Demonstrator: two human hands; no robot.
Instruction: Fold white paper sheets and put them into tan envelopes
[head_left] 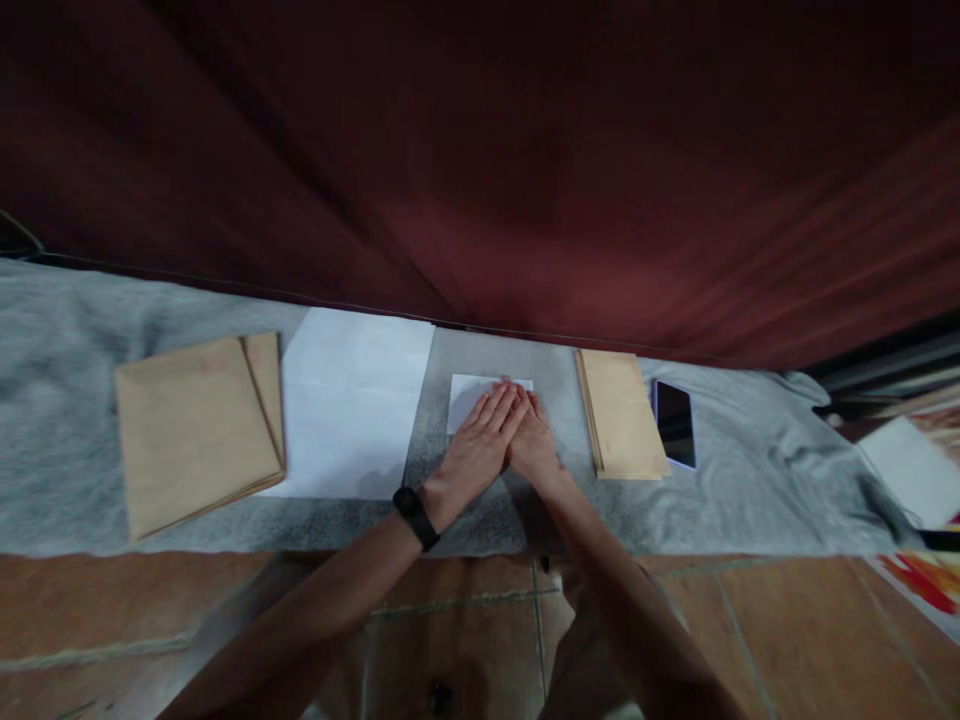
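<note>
Grey cloth (75, 400) was spread over the work surface, and a dark red curtain (480, 150) closed off everything behind it; brown floor tiles (112, 610) were seen on the near side. At the centre of the cloth a small folded white paper (466, 396) lay flat. It was pressed down by both hands, laid palm-down with the fingers straight and uncurled, nothing being clasped. The left hand (474, 450) was set across the paper's near right part, and its fingertips overlapped those of the right hand (534, 442), which was placed just beside it. Much of the paper was hidden under the two hands, so that its fold line could not be made out. A black wristband (416, 516) was worn on the left wrist.

To the left of the hands, a larger white sheet (345, 400) was laid flat, and beyond it a stack of brown envelopes (191, 430) rested partly over its edge. To the right of the hands, a second, narrower stack of brown envelopes (621, 412) was placed, with a dark-screened phone (673, 422) touching or just beside its far edge. Nothing stood between the hands and either stack.
</note>
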